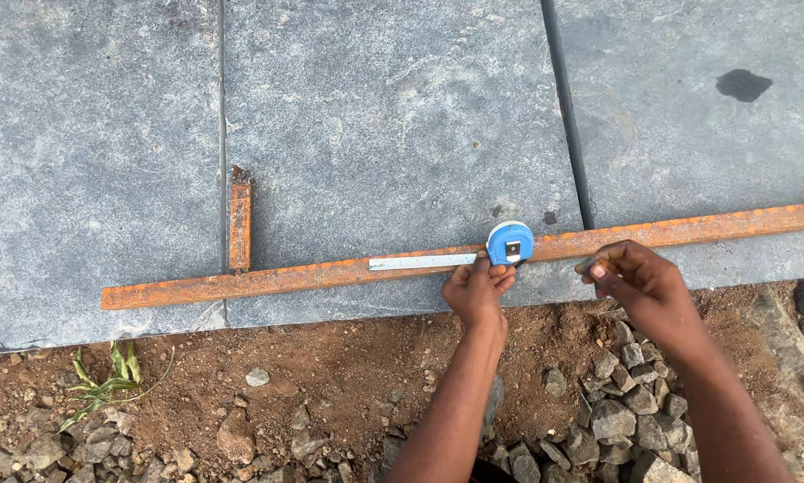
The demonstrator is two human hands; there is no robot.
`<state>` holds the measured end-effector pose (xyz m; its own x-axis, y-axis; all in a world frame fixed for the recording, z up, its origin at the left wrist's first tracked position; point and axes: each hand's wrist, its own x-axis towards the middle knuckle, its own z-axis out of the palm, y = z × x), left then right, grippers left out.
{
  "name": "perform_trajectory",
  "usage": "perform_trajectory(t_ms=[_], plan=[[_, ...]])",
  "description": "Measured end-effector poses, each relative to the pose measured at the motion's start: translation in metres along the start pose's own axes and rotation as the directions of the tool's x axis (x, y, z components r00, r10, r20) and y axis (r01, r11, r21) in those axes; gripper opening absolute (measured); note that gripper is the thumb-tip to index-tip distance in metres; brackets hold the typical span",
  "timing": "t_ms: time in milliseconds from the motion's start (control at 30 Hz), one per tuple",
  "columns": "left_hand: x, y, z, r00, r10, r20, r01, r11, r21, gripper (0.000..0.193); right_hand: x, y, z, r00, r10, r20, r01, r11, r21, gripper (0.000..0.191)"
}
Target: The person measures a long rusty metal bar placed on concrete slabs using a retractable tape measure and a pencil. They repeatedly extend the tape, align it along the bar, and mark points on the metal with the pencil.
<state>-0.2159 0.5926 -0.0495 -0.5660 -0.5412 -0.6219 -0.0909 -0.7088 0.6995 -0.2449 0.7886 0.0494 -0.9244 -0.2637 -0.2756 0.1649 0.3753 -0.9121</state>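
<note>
- Head view: left hand (476,291) grips the blue tape measure (510,242), pressed on the rusty steel bar (420,265) lying across the stone slabs (375,116).
- Right hand (639,282) is closed, pinching something small that I cannot make out.
- Risk: the extended blade (423,262) may slip or retract if the grip loosens, or the bar shifts.

I see no package, sign or screen, only one small label: a white, roughly square sticker with a dark mark in its middle, on the round blue face of the tape measure (510,242) that lies on the rusty bar (330,273).
</note>
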Motion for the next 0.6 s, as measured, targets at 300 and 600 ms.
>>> perform_trajectory(t_ms=[300,600], plan=[[-0.040,-0.020,-0.008,0.945,0.093,0.313,-0.136,0.984,0.116,0.020,-0.063,0.083,-0.044,0.959,0.224,-0.174,-0.128,0.889,0.439,0.020],[-0.079,0.059,-0.040,0.507,0.120,0.854,-0.821,0.369,0.436,0.020,-0.069,0.074,-0.037,0.928,0.324,-0.182,-0.196,0.843,0.502,0.018]])
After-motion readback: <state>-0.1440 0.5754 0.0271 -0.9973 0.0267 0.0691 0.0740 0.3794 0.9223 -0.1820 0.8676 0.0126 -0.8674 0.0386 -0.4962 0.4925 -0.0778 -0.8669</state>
